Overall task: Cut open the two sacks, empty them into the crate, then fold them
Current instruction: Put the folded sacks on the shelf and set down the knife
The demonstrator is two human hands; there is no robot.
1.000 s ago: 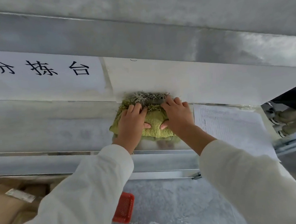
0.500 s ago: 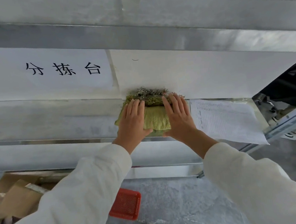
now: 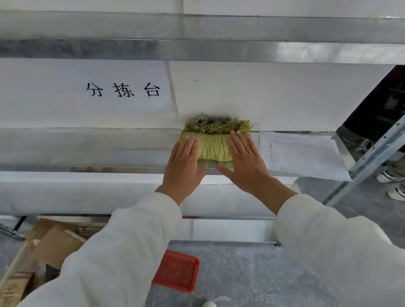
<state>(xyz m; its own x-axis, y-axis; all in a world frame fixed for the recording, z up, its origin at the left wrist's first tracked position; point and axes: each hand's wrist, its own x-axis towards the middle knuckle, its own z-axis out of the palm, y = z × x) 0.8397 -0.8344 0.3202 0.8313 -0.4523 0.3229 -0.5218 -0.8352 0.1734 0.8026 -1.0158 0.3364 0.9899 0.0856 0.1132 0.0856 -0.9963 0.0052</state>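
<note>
At the near edge of the table (image 3: 76, 151), the folded green sack (image 3: 214, 149) lies flat, its frayed cut end (image 3: 216, 124) toward the far side. The left hand (image 3: 184, 170) and right hand (image 3: 245, 164) press on it with straight fingers, one on each end; neither grip closes on anything. The woven cloth looks light, soft and springy, likely to unfold if released. It is best pinched through all layers at the folded near edge.

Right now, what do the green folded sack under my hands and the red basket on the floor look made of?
Folded sack: likely woven plastic fibre, matte yellow-green; ribbed weave, frayed curly threads at far edge. Red basket: probably moulded plastic; regular grid of small holes.
</note>
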